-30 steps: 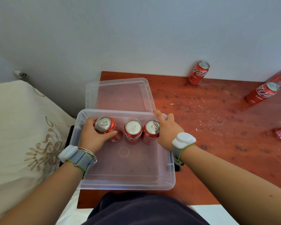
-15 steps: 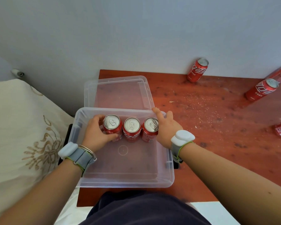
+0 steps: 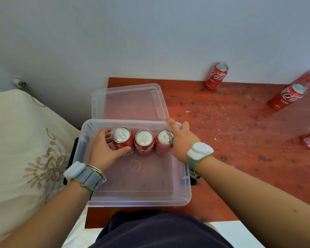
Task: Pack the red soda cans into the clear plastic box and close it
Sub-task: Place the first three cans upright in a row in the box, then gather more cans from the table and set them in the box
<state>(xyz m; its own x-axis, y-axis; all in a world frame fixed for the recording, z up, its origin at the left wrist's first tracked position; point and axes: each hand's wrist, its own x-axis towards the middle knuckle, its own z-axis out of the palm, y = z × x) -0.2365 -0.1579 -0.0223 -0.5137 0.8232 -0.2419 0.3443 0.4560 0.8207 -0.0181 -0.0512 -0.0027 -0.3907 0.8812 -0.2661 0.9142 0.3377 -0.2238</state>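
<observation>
Three cans [image 3: 143,142] lined the far wall of the box [image 3: 186,185], near the left edge of the desk [image 3: 240,140]. Our left hand [image 3: 104,149] gripped one, our right hand [image 3: 182,142] pressed flat; an even squeeze seemed best.

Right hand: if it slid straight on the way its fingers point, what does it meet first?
The right hand would first meet the far wall of the clear plastic box; its index fingertip looks to be at that rim. The lid lies just beyond.

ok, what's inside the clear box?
Three upright red cans in a row by the box's far wall, left hand gripping one end, right hand against the other. Hands hide their outer sides.
</observation>
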